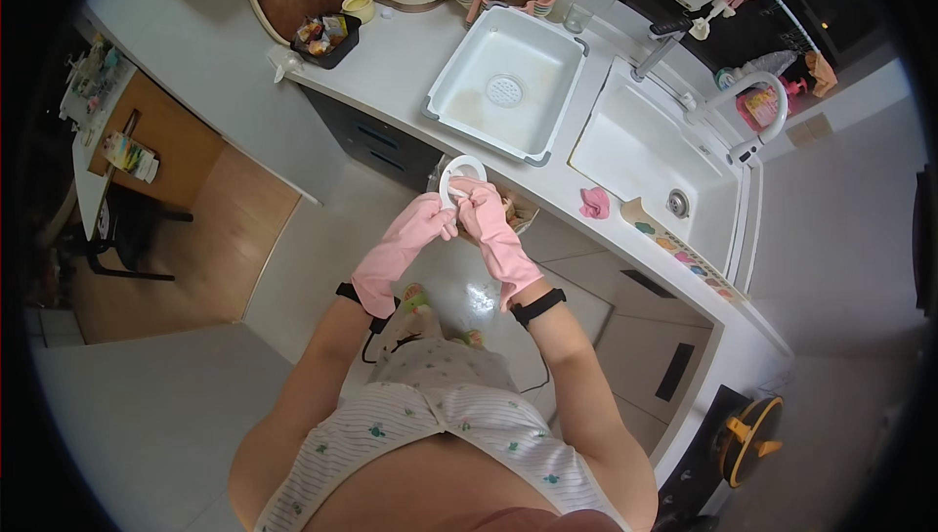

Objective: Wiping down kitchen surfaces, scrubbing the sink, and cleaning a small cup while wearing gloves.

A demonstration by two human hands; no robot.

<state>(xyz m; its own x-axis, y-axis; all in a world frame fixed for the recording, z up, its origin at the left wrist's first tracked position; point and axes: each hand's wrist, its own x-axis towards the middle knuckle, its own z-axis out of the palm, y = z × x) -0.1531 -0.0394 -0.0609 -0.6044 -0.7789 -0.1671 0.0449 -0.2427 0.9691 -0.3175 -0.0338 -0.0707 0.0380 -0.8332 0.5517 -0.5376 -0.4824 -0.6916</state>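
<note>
Pink rubber gloves cover both my hands. A white ring-shaped piece, seemingly plastic, is held up just off the counter's front edge. My left hand grips the ring's lower left side, thumb against it. Inside the ring's opening are the fingers of my right hand, and they hide part of it; whether they pinch something small there is unclear. Below my hands stands a waste bin with scraps in it, partly covered by my right glove.
A white basin with a round drain grid rests on the counter, left of the white sink. A pink cloth lies near the sink's front edge. Behind are a black tray of packets, stacked dishes and a glass.
</note>
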